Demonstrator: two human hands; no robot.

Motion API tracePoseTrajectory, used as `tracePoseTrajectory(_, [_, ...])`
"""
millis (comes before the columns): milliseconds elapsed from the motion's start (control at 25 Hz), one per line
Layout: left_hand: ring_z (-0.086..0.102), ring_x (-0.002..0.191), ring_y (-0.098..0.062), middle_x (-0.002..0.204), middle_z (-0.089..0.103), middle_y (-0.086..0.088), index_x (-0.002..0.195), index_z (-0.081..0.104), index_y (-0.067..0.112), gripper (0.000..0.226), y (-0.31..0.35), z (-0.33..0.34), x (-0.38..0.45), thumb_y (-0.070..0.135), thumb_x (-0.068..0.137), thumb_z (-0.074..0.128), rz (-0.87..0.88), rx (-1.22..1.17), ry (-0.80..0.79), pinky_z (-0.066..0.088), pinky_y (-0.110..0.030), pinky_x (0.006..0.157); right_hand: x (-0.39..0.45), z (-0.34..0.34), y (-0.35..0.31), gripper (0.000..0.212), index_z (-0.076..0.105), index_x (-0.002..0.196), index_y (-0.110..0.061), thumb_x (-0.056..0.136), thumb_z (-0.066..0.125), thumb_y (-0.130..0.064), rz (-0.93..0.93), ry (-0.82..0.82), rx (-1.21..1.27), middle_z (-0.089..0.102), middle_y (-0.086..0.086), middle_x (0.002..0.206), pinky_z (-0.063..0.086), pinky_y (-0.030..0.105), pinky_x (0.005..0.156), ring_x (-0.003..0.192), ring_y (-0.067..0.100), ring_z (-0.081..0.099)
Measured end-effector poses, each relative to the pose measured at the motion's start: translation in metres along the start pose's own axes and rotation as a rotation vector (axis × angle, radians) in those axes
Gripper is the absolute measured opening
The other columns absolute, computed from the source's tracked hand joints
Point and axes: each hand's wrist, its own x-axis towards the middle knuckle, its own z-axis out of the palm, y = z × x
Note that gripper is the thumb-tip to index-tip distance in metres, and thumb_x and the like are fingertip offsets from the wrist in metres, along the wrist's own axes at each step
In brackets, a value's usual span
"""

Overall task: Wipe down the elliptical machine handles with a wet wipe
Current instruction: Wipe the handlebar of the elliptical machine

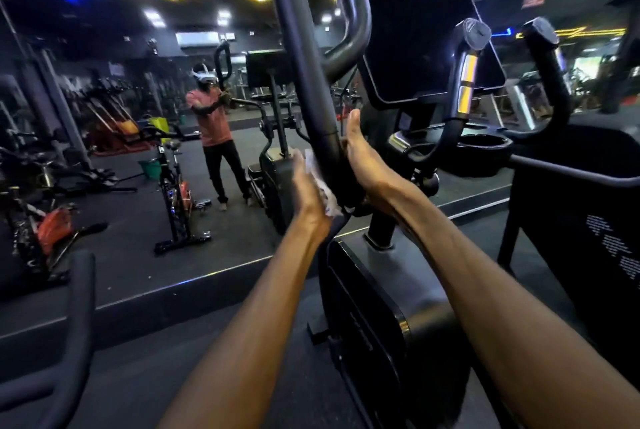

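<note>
Both hands meet low on the elliptical's dark moving handle point(311, 106). Left hand point(308, 186) presses the white wet wipe point(320, 182) against the bar's left side, fingers fairly straight. Right hand point(360, 158) lies on the bar's right side, thumb up; its fingers are hidden, grip unclear. Console point(426, 44) behind.
</note>
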Motion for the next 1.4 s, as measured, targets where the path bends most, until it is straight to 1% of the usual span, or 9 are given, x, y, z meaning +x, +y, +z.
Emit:
tracePoseTrajectory(160, [0.060,0.062,-0.007,0.070,0.071,0.013,0.110,0.063,0.014,0.061,-0.007,0.018,-0.029,0.054,0.104,0.018,0.050,0.131,0.087,0.044,-0.023,0.052,-0.003,0.001,0.012,0.126,0.049,0.109,-0.018,0.032,0.015,-0.112,0.000,0.168,-0.065,0.048,0.011,0.113,0.037,0.041,0.098,0.113,0.024,0.048])
tracePoseTrajectory(280, [0.063,0.073,-0.002,0.070,0.069,0.016,0.083,0.063,0.027,0.054,-0.001,0.030,-0.039,0.050,0.105,0.019,0.104,0.141,0.169,0.052,-0.031,0.078,-0.009,0.006,0.003,0.133,0.051,0.118,-0.003,0.045,0.021,-0.109,-0.032,0.259,-0.042,0.054,0.017,0.129,0.040,0.044,0.107,0.119,0.028,0.055])
tracePoseTrajectory(400, [0.061,0.059,-0.002,0.060,0.064,0.011,0.070,0.055,0.024,0.053,0.017,0.054,-0.046,0.042,0.107,0.021,0.231,0.176,0.263,0.047,-0.029,0.066,-0.028,0.022,-0.035,0.084,0.046,0.102,-0.012,0.078,0.026,-0.090,-0.099,0.390,-0.052,0.055,0.007,0.105,0.049,0.040,0.091,0.091,0.015,0.057])
tracePoseTrajectory(520, [0.060,0.064,-0.009,0.071,0.061,0.004,0.077,0.056,0.019,0.046,0.024,0.063,-0.036,0.036,0.107,0.025,0.385,0.324,0.361,0.044,-0.028,0.061,-0.020,0.012,-0.031,0.047,0.045,0.094,-0.020,0.096,0.030,-0.065,-0.194,0.535,-0.023,0.057,0.003,0.094,0.052,0.043,0.089,0.088,0.018,0.059])
tracePoseTrajectory(720, [0.048,0.065,0.001,0.074,0.051,0.015,0.090,0.048,0.006,0.030,-0.028,0.023,-0.053,0.033,0.102,0.038,0.672,0.565,0.169,0.043,-0.036,0.062,-0.006,0.005,-0.011,0.046,0.050,0.102,-0.011,0.100,0.035,-0.054,-0.050,0.558,0.105,0.053,0.004,0.086,0.050,0.034,0.076,0.081,0.017,0.054])
tracePoseTrajectory(920, [0.054,0.064,-0.015,0.068,0.054,0.004,0.083,0.051,0.010,0.052,-0.027,0.029,-0.032,0.050,0.099,0.022,0.575,0.394,0.263,0.045,-0.035,0.062,0.012,0.008,0.013,0.052,0.063,0.091,-0.009,0.087,0.046,-0.058,-0.019,0.530,0.144,0.066,0.017,0.092,0.053,0.043,0.082,0.084,0.024,0.062])
tracePoseTrajectory(1120, [0.063,0.089,-0.030,0.084,0.057,-0.032,0.089,0.057,0.014,0.059,-0.049,0.006,-0.028,0.062,0.095,0.024,0.364,0.335,0.212,0.049,-0.039,0.088,0.017,-0.001,0.038,0.026,0.062,0.082,-0.005,0.100,0.052,-0.021,-0.032,0.600,0.289,0.061,0.011,0.073,0.046,0.025,0.055,0.061,0.014,0.058])
tracePoseTrajectory(1280, [0.057,0.083,-0.017,0.087,0.057,-0.021,0.098,0.055,-0.012,0.044,-0.053,0.002,-0.019,0.021,0.106,0.027,0.299,0.320,0.140,0.043,-0.014,0.079,0.031,-0.005,0.045,0.029,0.056,0.066,-0.010,0.095,0.056,-0.008,-0.019,0.605,0.474,0.055,-0.003,0.053,0.037,0.020,0.044,0.044,0.007,0.049])
tracePoseTrajectory(1400, [0.060,0.073,0.003,0.073,0.067,0.012,0.079,0.054,0.012,0.036,-0.071,-0.023,0.013,0.016,0.100,0.025,0.316,0.406,-0.096,0.049,-0.016,0.071,0.037,-0.006,0.050,0.029,0.056,0.061,-0.012,0.089,0.059,-0.018,0.007,0.618,0.619,0.049,0.003,0.058,0.025,0.028,0.053,0.051,0.015,0.039])
